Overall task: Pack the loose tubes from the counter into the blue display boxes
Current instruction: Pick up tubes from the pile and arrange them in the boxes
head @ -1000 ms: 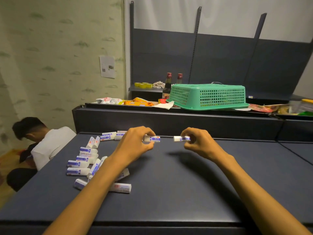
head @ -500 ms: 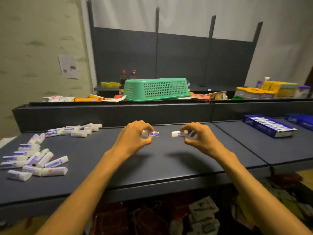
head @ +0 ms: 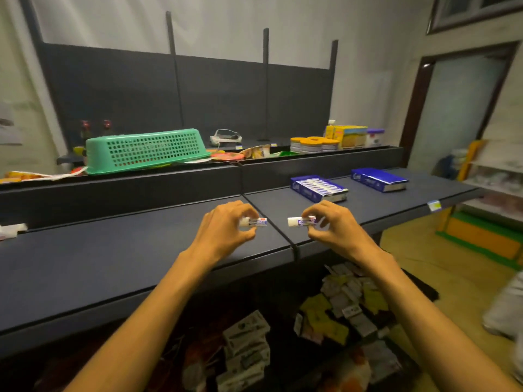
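Note:
My left hand (head: 226, 230) pinches a small white tube with a blue label (head: 256, 222), held level above the dark counter (head: 113, 267). My right hand (head: 331, 224) grips a second tube like it (head: 300, 221), cap pointing left. Both hands hover near the seam between two counter sections. An open blue display box (head: 318, 188) with a row of tubes inside lies beyond my right hand. A second blue box (head: 379, 179) rests farther right. A few loose tubes (head: 11, 230) show at the far left edge.
An upturned green basket (head: 147, 149) sits on the raised ledge behind the counter, with yellow-lidded jars (head: 314, 144) and yellow cartons (head: 346, 135) to its right. Packets fill the shelf below the counter (head: 339, 304). A doorway (head: 458, 108) opens at the right.
The view has swung right: the pile of loose tubes slid off to the left and the blue boxes came nearer. Both hands kept their tubes.

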Tool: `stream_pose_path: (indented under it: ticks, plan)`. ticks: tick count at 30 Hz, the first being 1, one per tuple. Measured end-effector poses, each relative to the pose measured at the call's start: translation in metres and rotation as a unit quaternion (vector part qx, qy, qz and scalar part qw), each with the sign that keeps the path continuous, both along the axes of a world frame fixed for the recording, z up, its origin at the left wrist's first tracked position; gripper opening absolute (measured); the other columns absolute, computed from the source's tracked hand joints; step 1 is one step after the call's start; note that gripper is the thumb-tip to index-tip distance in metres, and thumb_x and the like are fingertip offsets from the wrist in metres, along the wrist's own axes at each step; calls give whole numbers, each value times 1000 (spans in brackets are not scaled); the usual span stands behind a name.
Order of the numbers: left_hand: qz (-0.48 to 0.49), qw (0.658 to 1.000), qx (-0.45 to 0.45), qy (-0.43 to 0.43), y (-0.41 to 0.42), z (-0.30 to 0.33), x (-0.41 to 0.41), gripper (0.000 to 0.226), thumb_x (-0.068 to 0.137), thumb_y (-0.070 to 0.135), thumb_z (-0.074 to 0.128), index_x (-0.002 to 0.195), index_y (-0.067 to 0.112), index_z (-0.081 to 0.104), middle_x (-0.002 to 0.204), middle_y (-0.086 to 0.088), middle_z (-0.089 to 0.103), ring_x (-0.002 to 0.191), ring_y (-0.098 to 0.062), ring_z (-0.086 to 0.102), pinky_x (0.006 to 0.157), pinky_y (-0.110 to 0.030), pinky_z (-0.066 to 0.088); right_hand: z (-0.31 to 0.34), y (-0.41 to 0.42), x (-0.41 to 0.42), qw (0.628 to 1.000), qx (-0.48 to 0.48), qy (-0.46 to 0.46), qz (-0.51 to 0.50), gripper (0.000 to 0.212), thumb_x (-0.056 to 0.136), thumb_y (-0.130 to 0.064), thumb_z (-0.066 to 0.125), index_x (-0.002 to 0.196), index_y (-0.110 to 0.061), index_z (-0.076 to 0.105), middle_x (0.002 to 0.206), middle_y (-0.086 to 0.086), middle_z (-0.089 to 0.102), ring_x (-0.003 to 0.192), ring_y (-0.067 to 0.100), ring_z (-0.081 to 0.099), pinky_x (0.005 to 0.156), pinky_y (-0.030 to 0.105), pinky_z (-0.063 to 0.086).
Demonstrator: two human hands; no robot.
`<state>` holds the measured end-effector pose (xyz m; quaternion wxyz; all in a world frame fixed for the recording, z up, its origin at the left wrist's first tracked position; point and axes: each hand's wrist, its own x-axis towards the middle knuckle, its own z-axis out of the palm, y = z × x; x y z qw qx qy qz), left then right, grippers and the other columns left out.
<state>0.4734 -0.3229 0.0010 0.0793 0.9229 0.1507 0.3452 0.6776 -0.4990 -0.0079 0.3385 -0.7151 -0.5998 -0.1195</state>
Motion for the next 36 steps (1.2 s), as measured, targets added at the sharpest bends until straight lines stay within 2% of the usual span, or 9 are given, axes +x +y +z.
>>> stream_pose_path:
  ticks: [5,10,17,22,27,32,36]
  plan:
    - [-35,999,-3,4,-31,-3,78,21,79,29,74,100,27,68,96,7,67,85,-15,61,71,-39,55,-9,-41,63,999,4,3,-51,25,81,-11,75,104,-15,67,103,-4,60,86,7,60,78,17,51]
    - [-62,998,-2,9,-51,-11,162,21,79,31,73,99,29,67,97,8,66,87,-15,61,71,-38,54,-17,-69,137,996,0,6,-89,24,81,-11,75,103,-15,68,99,-7,59,82,6,60,77,20,54]
    - [-82,997,-11,-7,-56,-7,283,20,78,31,73,98,29,67,100,9,68,90,-15,62,72,-34,53,-11,-76,247,992,-19,15,-122,23,82,-13,73,104,-19,67,101,-5,62,88,9,62,73,20,55]
    - [-93,996,-10,1,-59,1,357,22,78,29,73,99,26,68,95,6,68,85,-16,61,71,-38,54,-8,-78,321,989,-20,33,-141,28,84,-19,72,111,-21,65,109,-6,61,98,5,56,67,10,46]
    - [-88,996,1,15,-62,6,418,23,79,31,73,101,27,68,97,8,67,86,-11,60,70,-30,52,-4,-85,390,989,-14,37,-142,30,84,-22,73,113,-20,65,117,-1,62,104,8,56,71,19,52]
    - [-59,998,5,29,-69,1,474,22,77,31,72,98,27,67,97,8,68,87,-14,61,72,-37,54,-4,-90,456,992,-2,27,-120,27,83,-17,73,110,-18,67,110,3,64,93,9,59,72,29,56]
    - [-18,1000,2,17,-80,-2,516,23,76,30,73,98,27,68,98,7,68,87,-16,62,68,-34,52,-3,-92,511,997,-6,18,-81,26,83,-16,72,108,-18,68,105,1,64,89,9,61,72,29,56]
